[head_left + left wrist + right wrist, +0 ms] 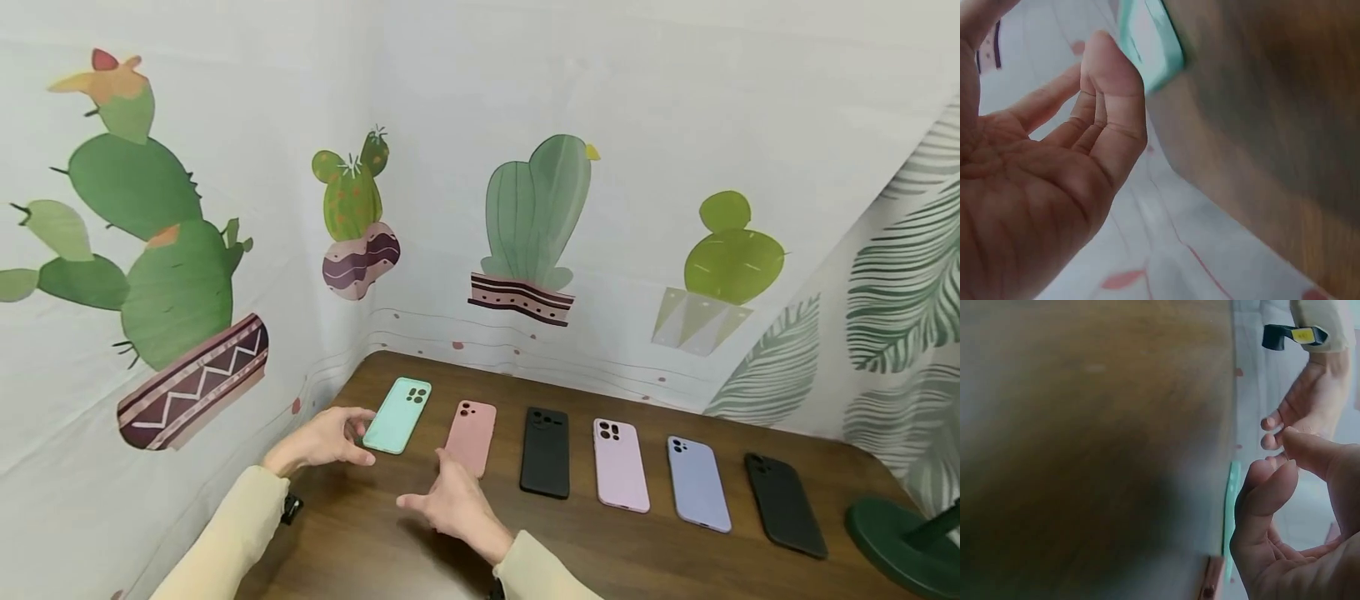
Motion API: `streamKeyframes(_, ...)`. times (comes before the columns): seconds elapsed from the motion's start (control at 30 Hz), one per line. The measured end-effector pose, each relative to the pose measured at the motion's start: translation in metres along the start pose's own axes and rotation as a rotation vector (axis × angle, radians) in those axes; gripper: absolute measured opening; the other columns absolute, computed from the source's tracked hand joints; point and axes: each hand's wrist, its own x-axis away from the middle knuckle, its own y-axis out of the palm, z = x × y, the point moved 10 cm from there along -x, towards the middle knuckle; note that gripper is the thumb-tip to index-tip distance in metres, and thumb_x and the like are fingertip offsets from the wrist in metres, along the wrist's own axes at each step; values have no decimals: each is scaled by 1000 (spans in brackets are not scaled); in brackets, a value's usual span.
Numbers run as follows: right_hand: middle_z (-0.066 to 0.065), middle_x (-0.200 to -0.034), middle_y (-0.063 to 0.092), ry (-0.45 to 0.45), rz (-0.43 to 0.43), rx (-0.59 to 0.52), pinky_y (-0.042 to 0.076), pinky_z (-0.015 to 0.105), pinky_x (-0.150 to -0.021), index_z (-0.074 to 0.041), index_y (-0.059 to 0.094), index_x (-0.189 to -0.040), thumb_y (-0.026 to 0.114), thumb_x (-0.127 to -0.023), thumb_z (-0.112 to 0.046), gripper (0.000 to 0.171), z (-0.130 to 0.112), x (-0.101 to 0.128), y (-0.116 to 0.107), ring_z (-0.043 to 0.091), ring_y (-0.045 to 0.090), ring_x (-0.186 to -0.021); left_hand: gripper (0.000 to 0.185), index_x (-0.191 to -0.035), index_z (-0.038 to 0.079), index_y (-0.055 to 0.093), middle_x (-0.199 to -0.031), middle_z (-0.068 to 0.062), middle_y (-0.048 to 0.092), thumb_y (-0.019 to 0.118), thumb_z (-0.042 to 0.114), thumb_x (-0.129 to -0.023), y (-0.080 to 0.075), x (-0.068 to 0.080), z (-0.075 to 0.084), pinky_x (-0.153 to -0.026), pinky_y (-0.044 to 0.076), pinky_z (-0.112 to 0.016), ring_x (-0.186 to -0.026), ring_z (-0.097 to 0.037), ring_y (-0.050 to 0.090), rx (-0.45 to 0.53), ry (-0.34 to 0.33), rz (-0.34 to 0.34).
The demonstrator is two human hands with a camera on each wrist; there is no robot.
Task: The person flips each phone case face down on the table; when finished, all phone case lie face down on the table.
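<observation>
A mint green phone case (397,417) lies camera-holes up at the left end of a row on the brown table. Just beside its lower left edge is my left hand (330,437), fingers loosely bent around no object. In the left wrist view, the mint case's corner (1163,56) shows beyond the fingertips. My right hand (456,500) hovers in front of a dusty pink phone case (472,437), overlapping its lower end in the head view. Nothing sits between its thumb and fingers, which the right wrist view shows relaxed and slightly curved.
Rightward, the row continues with a black case (545,454), a light pink case (621,467), a lavender case (699,483) and another black case (786,507). A round green base (885,537) stands at the right edge. Cactus-printed cloth (435,100) hangs behind the wooden table (637,558).
</observation>
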Motion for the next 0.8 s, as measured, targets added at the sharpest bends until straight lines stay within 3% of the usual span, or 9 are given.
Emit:
streamKeyframes(0.13,3,-62,68,21,-17,32,58,35,-76,5,30,-154,86,-77,-44,108,-6,-17,18,12,64,-49,95,-145,-7,45,-108,-15,61,93,24,-68,-5,-7,-16,-68,48,-27,-74,-14,57,-73,-38,-14)
streamKeyframes(0.3,5,-54,65,79,-21,-11,50,27,-50,4,17,-158,88,-76,-39,117,-8,-38,36,14,59,-38,110,-152,-1,38,-117,-19,61,95,32,-64,-8,-18,-26,-80,48,-33,-82,-17,55,-216,-40,-32)
streamKeyframes(0.43,20,-87,71,103,23,-29,49,28,-42,4,23,-155,91,-73,-33,113,-10,-56,41,14,58,-38,115,-155,3,35,-120,-21,58,96,32,-62,-7,-30,-34,-84,48,-36,-82,-19,55,-205,-66,-79)
streamKeyframes(0.5,26,-105,67,106,36,-39,49,29,-40,3,28,-151,92,-72,-30,108,-12,-65,43,15,59,-38,115,-155,3,34,-122,-22,58,96,32,-63,-8,-35,-38,-86,49,-38,-79,-20,57,-203,-76,-103)
streamKeyframes(0.57,29,-112,63,110,52,-52,50,29,-39,2,34,-146,93,-71,-26,100,-13,-73,44,15,59,-37,115,-156,4,34,-124,-24,57,96,32,-63,-8,-40,-42,-90,50,-40,-84,-21,60,-203,-86,-109)
streamKeyframes(0.73,17,-86,63,145,71,-89,49,30,-37,0,40,-140,93,-70,-17,89,-6,-83,44,15,55,-33,115,-155,8,38,-125,-22,56,97,34,-61,-6,-46,-49,-96,49,-45,-110,-27,56,-236,-95,-111)
streamKeyframes(0.8,13,-79,61,149,64,-103,49,31,-36,-1,42,-138,93,-70,-15,87,-3,-84,46,14,55,-32,114,-153,9,40,-123,-20,56,98,34,-59,-4,-47,-50,-94,50,-44,-110,-28,56,-252,-95,-115)
